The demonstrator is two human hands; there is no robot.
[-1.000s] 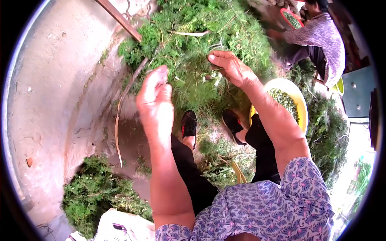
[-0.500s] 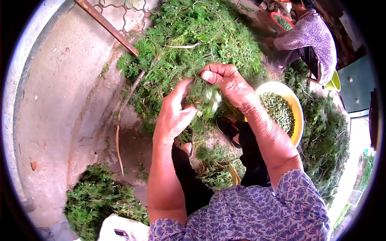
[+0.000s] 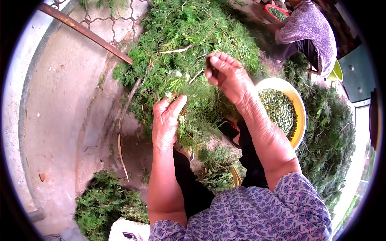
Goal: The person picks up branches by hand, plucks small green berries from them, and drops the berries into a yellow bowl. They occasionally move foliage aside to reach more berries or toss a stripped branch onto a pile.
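Both of our hands work just above the large heap of feathery greens (image 3: 193,32): our left hand (image 3: 165,124) is closed around a sprig (image 3: 185,120) that hangs down from its fist toward our knees, while our right hand (image 3: 227,76) is raised higher with its fingertips (image 3: 213,61) pinched against the thumb, and what sits between them we cannot tell. Just beside our right forearm a yellow bowl (image 3: 298,105) stands on the ground, well filled with small green pods (image 3: 277,108). Our black shoe (image 3: 228,129) peeks out under the sprig. More greens (image 3: 331,132) bank up to the right of the bowl, and a smaller heap (image 3: 104,205) lies low on our left. Farther off, another person (image 3: 309,28) sits by a red-rimmed bowl (image 3: 268,7) that also holds green pods. A rusty bar (image 3: 84,32) slants across the heap's left edge, a dry stalk (image 3: 120,132) trails below it, and bare concrete floor (image 3: 60,100) opens wide to our left
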